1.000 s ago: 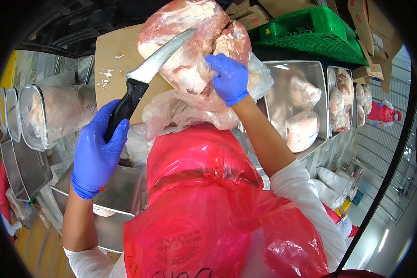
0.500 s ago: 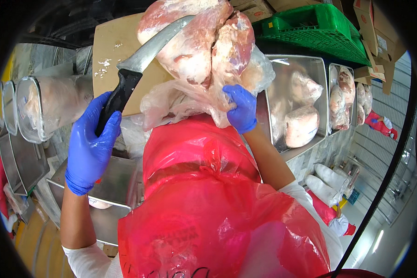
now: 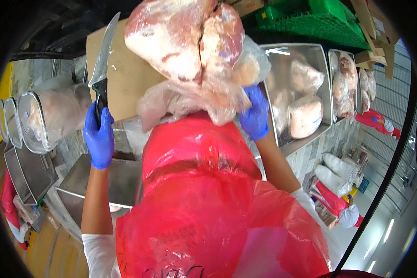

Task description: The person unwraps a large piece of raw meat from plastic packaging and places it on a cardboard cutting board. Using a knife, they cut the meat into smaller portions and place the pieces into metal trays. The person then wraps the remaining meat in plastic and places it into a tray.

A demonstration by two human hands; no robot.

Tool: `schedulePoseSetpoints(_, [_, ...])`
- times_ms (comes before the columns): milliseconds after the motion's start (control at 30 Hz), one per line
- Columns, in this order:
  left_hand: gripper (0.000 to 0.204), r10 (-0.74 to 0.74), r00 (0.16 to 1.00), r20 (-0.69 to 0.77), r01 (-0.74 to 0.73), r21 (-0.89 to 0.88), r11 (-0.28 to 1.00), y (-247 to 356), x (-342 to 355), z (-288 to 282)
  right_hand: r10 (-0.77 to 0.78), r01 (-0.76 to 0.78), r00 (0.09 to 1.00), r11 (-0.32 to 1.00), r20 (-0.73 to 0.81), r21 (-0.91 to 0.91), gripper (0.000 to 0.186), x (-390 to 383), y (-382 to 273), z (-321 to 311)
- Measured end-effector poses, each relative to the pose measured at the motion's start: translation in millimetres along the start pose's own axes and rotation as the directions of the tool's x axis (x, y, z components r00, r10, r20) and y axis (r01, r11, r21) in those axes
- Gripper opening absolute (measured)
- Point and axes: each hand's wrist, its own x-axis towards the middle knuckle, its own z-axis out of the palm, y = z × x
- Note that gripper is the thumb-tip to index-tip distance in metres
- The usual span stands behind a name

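My left hand [image 3: 98,136], in a blue glove, grips the black handle of a curved knife [image 3: 103,51], its blade pointing away from me at the left edge of a tan board [image 3: 121,95]. A large piece of raw meat [image 3: 171,37] sits at the top centre, with a loose, cloudy plastic bag [image 3: 180,99] around its lower part. My right hand [image 3: 255,113], also blue-gloved, has its fingers closed on that plastic, just below the meat's right side.
Metal trays of wrapped meat [image 3: 326,104] line the right, below a green pallet [image 3: 310,21] and cardboard [image 3: 380,30]. Bagged meat in metal bins [image 3: 55,118] and an empty-looking tray [image 3: 32,176] are left. Co-workers in red [image 3: 331,201] appear at both rims.
My right hand has moved from the meat down and rightward along the bag. The knife has swung from a diagonal over the meat to nearly vertical at the board's left, away from it.
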Motion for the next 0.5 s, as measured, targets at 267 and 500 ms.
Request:
schedulePoseSetpoints(267, [0.029, -0.017, 1.000, 0.020, 0.018, -0.039, 0.999, -8, -8, 6, -0.098, 0.206, 0.964, 0.866, 0.248, -0.456, 0.061, 48, -24, 43])
schedulePoseSetpoints(500, [0.024, -0.003, 0.999, -0.038, 0.000, -0.080, 0.997, -38, -4, 7, -0.233, 0.424, 0.857, 0.825, 0.460, -0.373, 0.024, 33, 8, 46])
